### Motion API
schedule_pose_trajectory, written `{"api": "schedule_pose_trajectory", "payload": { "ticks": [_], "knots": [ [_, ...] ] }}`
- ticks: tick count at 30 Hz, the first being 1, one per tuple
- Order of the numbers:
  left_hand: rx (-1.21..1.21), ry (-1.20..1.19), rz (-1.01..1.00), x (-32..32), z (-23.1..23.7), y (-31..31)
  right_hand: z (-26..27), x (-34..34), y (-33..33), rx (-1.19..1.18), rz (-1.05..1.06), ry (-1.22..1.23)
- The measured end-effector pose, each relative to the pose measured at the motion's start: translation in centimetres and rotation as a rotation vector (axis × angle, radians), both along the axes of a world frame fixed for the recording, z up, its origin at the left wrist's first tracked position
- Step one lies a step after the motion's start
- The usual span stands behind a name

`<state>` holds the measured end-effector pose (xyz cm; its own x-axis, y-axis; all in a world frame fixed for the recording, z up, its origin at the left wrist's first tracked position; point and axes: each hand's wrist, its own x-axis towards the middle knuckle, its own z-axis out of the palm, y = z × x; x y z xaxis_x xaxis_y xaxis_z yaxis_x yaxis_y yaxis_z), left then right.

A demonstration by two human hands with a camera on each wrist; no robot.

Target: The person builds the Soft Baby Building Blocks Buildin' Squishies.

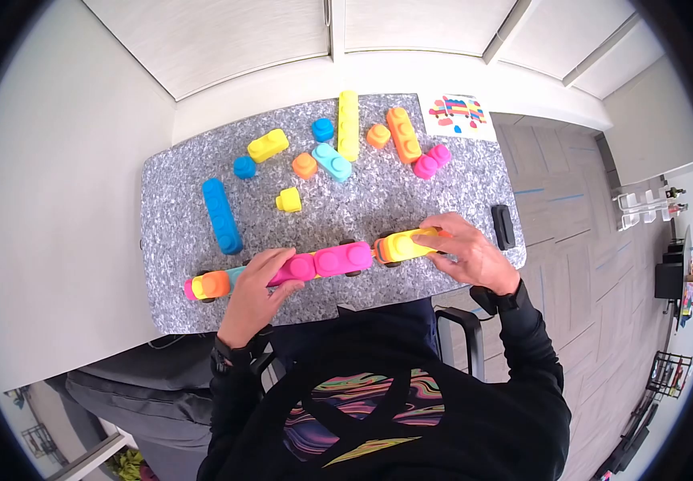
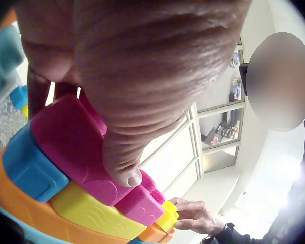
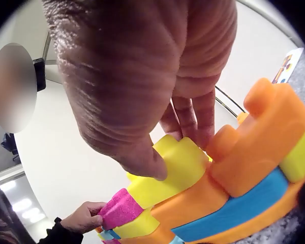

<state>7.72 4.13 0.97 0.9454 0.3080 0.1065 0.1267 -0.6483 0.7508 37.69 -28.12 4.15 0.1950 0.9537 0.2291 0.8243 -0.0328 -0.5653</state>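
Observation:
A long row of toy building blocks on wheels lies along the near side of the table, in two cars set end to end. My left hand (image 1: pixel 254 298) grips a pink block (image 2: pixel 71 142) on top of the left car, thumb on its near side. Under it show blue (image 2: pixel 33 165), yellow (image 2: pixel 91 216) and orange layers. My right hand (image 1: pixel 468 255) pinches a yellow block (image 3: pixel 180 165) on top of the right car, between thumb and fingers. An orange block (image 3: pixel 259 140) with two studs sits beside it, mostly covered by my hand in the head view.
Loose blocks lie beyond the row, among them a long blue one (image 1: pixel 221 216), a long yellow one (image 1: pixel 348 124), an orange one (image 1: pixel 404 135) and a pink one (image 1: pixel 432 162). A picture sheet (image 1: pixel 457 117) lies at the far right corner, a black case (image 1: pixel 503 227) at the right edge.

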Motion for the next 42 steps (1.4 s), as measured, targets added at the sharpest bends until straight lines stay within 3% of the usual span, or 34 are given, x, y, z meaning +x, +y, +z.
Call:
{"api": "schedule_pose_trajectory", "payload": {
  "ticks": [15,29,31,37,41,42],
  "knots": [
    [0.097,0.095,-0.062,0.3,1.4,0.5,0.6,-0.3,0.7,-0.013,0.049,-0.125],
    [0.127,0.103,-0.042,0.4,2.3,0.2,0.7,0.7,0.7,-0.036,0.077,-0.063],
    [0.289,0.122,-0.127,0.3,3.6,1.0,0.7,0.9,0.7,-0.046,0.084,-0.062],
    [0.524,0.143,-0.076,4.3,12.3,5.5,0.9,0.5,0.8,-0.046,0.084,-0.029],
    [0.654,0.099,-0.186,9.5,9.5,11.1,0.7,0.0,0.7,-0.021,0.047,-0.054],
    [0.641,0.199,-0.263,11.0,8.0,12.2,0.6,-0.1,0.7,-0.012,0.036,-0.054]
  ]
}}
